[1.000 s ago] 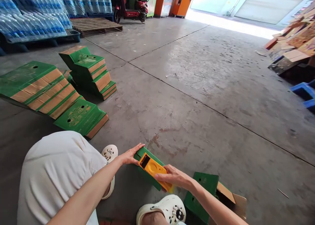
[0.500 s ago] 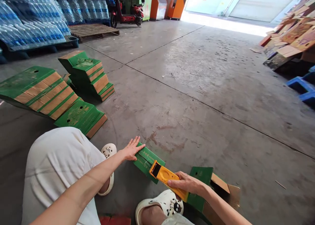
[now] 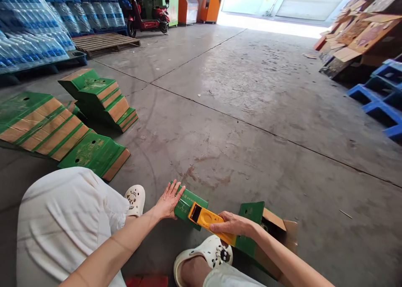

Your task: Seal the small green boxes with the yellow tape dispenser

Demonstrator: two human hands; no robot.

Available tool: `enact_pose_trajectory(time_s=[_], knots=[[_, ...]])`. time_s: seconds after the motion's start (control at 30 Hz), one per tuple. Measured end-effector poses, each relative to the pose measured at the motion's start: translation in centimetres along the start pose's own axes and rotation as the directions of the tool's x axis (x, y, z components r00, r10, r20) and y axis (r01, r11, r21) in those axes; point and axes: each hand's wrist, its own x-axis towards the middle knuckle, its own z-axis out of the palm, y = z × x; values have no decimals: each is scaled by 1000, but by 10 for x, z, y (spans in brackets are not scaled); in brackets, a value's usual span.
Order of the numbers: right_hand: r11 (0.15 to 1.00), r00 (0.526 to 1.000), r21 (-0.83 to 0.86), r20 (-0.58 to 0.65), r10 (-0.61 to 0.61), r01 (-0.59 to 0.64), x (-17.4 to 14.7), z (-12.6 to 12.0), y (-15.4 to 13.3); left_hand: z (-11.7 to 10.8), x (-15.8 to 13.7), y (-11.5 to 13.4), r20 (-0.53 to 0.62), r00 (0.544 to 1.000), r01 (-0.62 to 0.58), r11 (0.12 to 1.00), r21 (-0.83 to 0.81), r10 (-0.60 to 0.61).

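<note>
Fingers spread, my left hand [image 3: 169, 201] lies over the left end of a small green carton [image 3: 194, 197] low in front of me. Gripped in my right hand [image 3: 234, 223] is a yellow hand tool, which looks like a carton stapler [image 3: 209, 221]. Its dark front end rests on or just above the carton's top, near the middle; I cannot tell whether it touches. The stapler hides part of the carton's right side. Beside my right wrist stands a green and brown carton with open flaps [image 3: 251, 211], partly covered by my forearm.
Stacked green cartons [image 3: 94, 153] stand at the left. Bottled-water packs [image 3: 31, 32], a wooden pallet [image 3: 103, 42] and a red scooter [image 3: 147, 21] are behind. Blue pallets [image 3: 377, 94] and flattened cardboard [image 3: 354, 36] lie at the right. My white clogs [image 3: 207, 251] flank the carton.
The view has turned slightly right. My left hand has shifted further onto the carton's end. The stapler stays at the carton in my right hand.
</note>
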Motion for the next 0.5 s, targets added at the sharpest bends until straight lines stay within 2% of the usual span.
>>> enact_pose_trajectory(time_s=[0.1,0.2,0.37,0.5], knots=[[999,998,12,51,-37,37,-7,-1,-1,-2,-3,-6,-9,999,-48,999,2,48],[998,997,16,47,-55,55,-11,-3,0,-3,-5,-9,-21,997,-72,997,-8,72],[996,1000,-88,-14,18,-19,-2,-5,-2,-4,-6,-10,-26,997,-77,997,-18,77],[995,998,-76,-24,59,-61,4,-4,-7,-4,-5,-6,15,998,-56,998,2,56]])
